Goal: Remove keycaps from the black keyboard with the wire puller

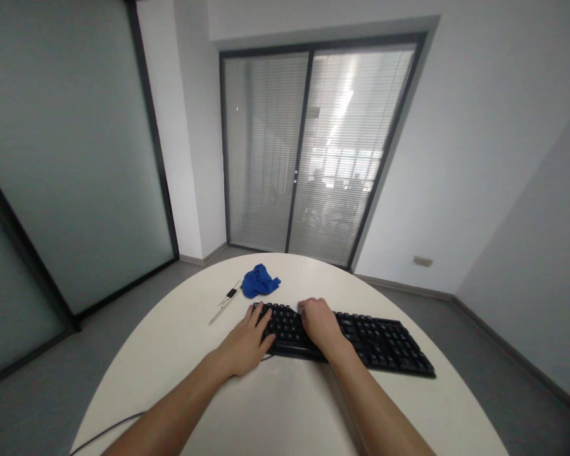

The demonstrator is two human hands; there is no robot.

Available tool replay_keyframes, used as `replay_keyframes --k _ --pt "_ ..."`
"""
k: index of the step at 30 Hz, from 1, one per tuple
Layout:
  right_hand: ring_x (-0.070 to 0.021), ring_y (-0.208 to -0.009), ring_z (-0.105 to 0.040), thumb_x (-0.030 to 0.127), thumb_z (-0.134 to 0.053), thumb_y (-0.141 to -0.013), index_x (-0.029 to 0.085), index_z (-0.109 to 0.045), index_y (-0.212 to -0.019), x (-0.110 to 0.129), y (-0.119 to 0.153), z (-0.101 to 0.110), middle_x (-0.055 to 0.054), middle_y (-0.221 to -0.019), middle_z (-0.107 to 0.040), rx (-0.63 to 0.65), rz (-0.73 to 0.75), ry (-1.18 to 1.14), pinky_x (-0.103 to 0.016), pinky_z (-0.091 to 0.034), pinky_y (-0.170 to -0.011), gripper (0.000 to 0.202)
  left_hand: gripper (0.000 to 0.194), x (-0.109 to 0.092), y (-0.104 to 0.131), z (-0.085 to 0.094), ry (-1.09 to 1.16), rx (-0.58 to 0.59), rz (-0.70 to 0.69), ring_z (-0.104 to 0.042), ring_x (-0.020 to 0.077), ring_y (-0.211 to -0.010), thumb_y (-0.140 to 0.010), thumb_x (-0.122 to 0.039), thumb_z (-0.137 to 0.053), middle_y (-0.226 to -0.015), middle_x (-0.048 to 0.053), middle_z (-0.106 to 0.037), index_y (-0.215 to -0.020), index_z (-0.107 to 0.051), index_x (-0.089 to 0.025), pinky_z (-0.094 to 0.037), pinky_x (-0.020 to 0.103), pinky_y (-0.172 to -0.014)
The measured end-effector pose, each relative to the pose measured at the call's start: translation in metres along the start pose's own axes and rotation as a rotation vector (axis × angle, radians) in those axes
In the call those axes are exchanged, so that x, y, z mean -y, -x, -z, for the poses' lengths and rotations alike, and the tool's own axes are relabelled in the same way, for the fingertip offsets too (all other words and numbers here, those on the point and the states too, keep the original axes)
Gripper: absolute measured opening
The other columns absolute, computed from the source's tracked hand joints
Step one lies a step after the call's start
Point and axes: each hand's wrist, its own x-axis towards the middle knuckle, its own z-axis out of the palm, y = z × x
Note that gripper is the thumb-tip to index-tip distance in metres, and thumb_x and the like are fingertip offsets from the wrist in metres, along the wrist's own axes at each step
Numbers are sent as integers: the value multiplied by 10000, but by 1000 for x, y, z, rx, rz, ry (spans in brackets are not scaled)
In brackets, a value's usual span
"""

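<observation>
A black keyboard (380, 339) lies at a slight slant on the round pale table. My left hand (247, 339) rests at its left end, fingers spread over the edge and the thumb on the keys. Over the keys left of the keyboard's middle, my right hand (320, 323) is closed, its fingers curled near the back edge. A small dark bit shows by those fingertips, but what they hold is hidden. Behind my left hand lie a crumpled blue cloth (260, 282) and a thin pale tool (224, 307) beside a small wire piece with a black middle (231, 293).
A dark cable (107, 430) runs under my left forearm to the front left of the table (285, 411). Beyond the curved table edge are a glass door with blinds (266, 158), a frosted glass panel (66, 158) and white walls.
</observation>
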Motion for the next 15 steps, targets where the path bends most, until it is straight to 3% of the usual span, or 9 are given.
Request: replay_keyframes --k 10,15 --pt "-208 -971 -573 7 -450 -863 200 -711 -1070 12 0 -6 -91 -1032 -698 7 276 -98 -283 -413 -911 385 652 0 2 -4 6 -31 -11 -89 334 -1444 -965 -504 -301 -1581 153 -107 -1502 -227 -142 -207 464 -1153" --pt "-206 -1028 -579 7 -427 -871 167 -617 -1225 20 2 -9 -97 -1097 -685 -42 353 -240 -305 -417 -957 433 685 -2 1 -4 2 -35 1 -85 323 -1446 -960 -498 -310 -1575 158 -126 -1502 -204 -93 -201 450 -1161"
